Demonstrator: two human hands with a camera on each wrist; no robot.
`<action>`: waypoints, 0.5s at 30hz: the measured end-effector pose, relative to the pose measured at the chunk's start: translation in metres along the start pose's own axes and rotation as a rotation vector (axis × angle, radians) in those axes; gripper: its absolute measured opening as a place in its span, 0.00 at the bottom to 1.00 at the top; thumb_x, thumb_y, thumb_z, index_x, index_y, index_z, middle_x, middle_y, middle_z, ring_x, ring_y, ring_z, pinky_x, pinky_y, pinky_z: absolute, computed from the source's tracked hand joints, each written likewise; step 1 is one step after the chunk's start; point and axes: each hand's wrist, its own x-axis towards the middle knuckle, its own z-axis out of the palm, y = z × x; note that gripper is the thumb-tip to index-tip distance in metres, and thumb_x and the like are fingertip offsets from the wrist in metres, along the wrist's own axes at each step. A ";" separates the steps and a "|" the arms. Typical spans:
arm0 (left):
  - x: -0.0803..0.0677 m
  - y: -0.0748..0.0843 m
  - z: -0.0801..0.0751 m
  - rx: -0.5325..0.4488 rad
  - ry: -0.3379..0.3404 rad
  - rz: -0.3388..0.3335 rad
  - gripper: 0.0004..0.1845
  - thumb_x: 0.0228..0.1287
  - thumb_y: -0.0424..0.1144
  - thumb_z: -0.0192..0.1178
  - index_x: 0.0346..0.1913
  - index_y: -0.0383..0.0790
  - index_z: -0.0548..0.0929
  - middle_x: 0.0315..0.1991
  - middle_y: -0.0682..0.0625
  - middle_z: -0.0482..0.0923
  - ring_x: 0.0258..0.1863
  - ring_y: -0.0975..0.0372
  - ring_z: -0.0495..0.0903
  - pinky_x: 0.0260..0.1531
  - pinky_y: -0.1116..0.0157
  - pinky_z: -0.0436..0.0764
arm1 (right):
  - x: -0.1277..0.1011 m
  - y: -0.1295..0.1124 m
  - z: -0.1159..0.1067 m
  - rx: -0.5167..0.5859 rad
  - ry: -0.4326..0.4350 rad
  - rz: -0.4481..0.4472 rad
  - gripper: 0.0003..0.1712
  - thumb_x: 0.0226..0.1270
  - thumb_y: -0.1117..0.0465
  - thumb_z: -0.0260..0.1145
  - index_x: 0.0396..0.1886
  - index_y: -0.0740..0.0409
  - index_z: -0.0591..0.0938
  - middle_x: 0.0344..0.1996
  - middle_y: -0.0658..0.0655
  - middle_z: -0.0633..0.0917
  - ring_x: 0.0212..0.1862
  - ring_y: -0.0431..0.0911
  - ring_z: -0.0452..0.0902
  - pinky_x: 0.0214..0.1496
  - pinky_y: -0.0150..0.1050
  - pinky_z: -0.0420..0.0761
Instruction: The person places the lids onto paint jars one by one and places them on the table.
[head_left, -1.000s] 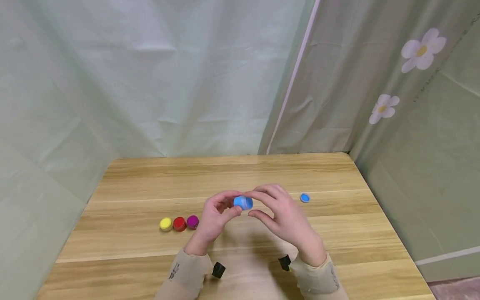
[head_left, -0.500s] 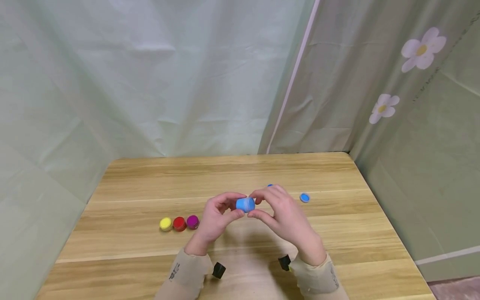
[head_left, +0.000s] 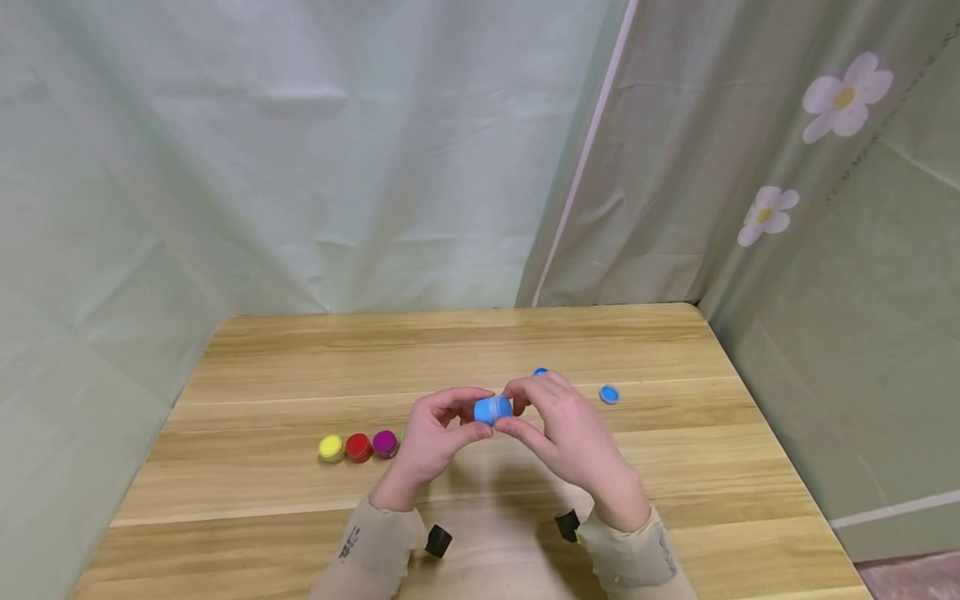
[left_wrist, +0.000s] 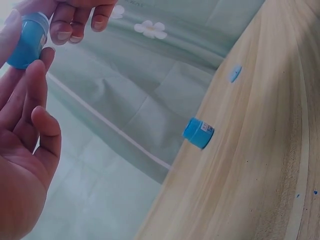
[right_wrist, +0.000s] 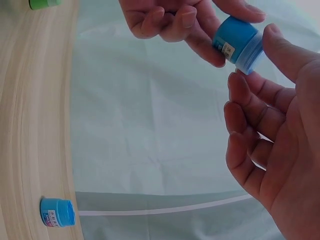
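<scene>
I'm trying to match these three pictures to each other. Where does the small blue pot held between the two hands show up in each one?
Head view: the blue pot is at the centre, above the table, pinched between both hands.
Left wrist view: top left corner, held by fingertips.
Right wrist view: upper right, label facing the camera.
Shared landmark: a second blue pot standing on the table, only partly seen behind the right hand in the head view.

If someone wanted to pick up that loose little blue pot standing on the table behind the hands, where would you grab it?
I'd pinch the blue pot across its round side wall, coming from above with thumb and a finger on opposite sides. It stands apart on the table, open mouth up in the right wrist view, so nothing blocks its sides. It is short and slightly tapered, so a grip low on the wall seems safest.
</scene>
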 end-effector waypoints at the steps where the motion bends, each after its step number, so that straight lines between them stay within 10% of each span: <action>1: 0.000 0.000 0.000 0.004 0.002 0.006 0.21 0.67 0.42 0.76 0.56 0.32 0.88 0.38 0.56 0.88 0.35 0.63 0.80 0.38 0.68 0.78 | 0.000 0.000 0.000 -0.005 0.002 0.002 0.15 0.76 0.43 0.70 0.48 0.47 0.84 0.39 0.42 0.82 0.44 0.40 0.74 0.42 0.36 0.76; 15: 0.002 -0.005 0.001 0.043 0.017 0.111 0.26 0.64 0.49 0.76 0.54 0.30 0.90 0.33 0.59 0.88 0.30 0.63 0.77 0.32 0.70 0.77 | 0.000 0.000 0.001 -0.031 0.005 0.015 0.24 0.78 0.33 0.59 0.46 0.47 0.83 0.37 0.42 0.82 0.42 0.39 0.73 0.40 0.35 0.75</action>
